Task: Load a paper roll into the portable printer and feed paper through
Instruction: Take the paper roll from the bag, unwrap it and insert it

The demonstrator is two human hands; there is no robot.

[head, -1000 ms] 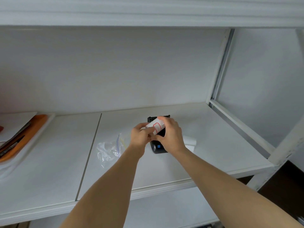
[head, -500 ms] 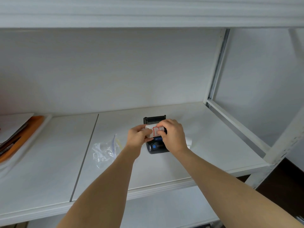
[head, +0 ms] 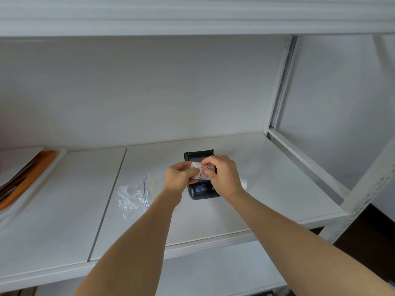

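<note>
On the white shelf [head: 213,214], from the head view: black printer [head: 202,192] sitting with lid flipped up at the back. Paper roll [head: 197,172] now lower than a second ago, held right over the open printer, not yet inside. Means close to dropping in. Left hand [head: 179,178] curled round one end of the roll. Right hand [head: 224,178] pinching the red-marked sticker, fingers tight together. Clear bag [head: 134,197] lying just beside.

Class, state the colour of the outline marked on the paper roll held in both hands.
Red, on the white paper roll; the head view shows it.
</note>
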